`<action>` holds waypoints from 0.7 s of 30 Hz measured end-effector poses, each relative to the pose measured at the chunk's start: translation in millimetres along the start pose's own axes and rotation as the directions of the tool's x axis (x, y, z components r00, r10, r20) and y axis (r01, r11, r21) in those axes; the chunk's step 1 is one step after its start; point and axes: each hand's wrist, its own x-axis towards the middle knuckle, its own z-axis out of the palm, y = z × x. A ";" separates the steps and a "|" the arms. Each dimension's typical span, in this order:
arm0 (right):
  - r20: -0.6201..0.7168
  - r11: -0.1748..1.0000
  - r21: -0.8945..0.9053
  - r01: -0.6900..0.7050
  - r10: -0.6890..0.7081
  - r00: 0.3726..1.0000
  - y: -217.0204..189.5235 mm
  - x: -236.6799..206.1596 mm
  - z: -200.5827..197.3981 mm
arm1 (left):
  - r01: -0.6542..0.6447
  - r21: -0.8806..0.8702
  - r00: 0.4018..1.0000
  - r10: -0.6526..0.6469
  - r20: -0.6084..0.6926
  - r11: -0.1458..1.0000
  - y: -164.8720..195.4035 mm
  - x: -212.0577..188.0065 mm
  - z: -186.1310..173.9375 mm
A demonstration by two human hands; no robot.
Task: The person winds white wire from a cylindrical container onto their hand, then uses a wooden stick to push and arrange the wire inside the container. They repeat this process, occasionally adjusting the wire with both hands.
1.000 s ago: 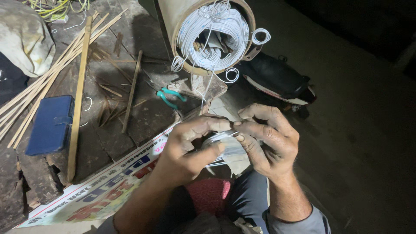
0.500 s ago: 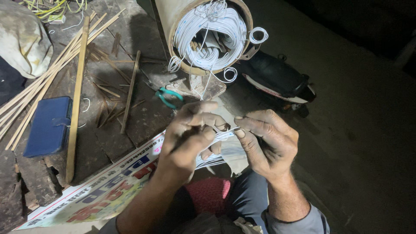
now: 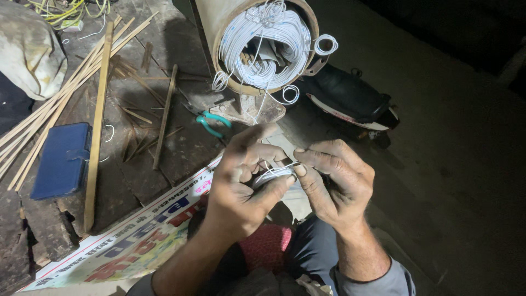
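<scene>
Carefully now: left hand [image 3: 238, 189] clasps the small white wire coil [image 3: 272, 175], right hand [image 3: 331, 183] pinches its strand; keep loops snug and even, tension steady.

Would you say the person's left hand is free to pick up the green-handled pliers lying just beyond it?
Probably not yet: the left hand and right hand are both gripping the small white wire coil. The pliers lie uncovered on the stone floor, close ahead.
</scene>
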 end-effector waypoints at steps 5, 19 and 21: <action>-0.012 1.000 0.001 0.007 -0.007 1.000 3.5 -2.6 -1.3 | 0.002 -0.077 0.997 0.004 0.074 0.997 -5.0 3.1 -10.8; 0.070 0.999 0.041 -0.029 0.026 0.997 0.3 -1.1 -3.2 | 0.094 -0.122 0.987 -0.076 0.139 0.988 -10.1 3.2 -9.7; 0.062 0.998 0.044 -0.044 0.041 0.997 0.4 -1.7 -3.2 | 0.053 -0.182 0.987 -0.024 0.161 0.982 -6.7 4.1 -9.8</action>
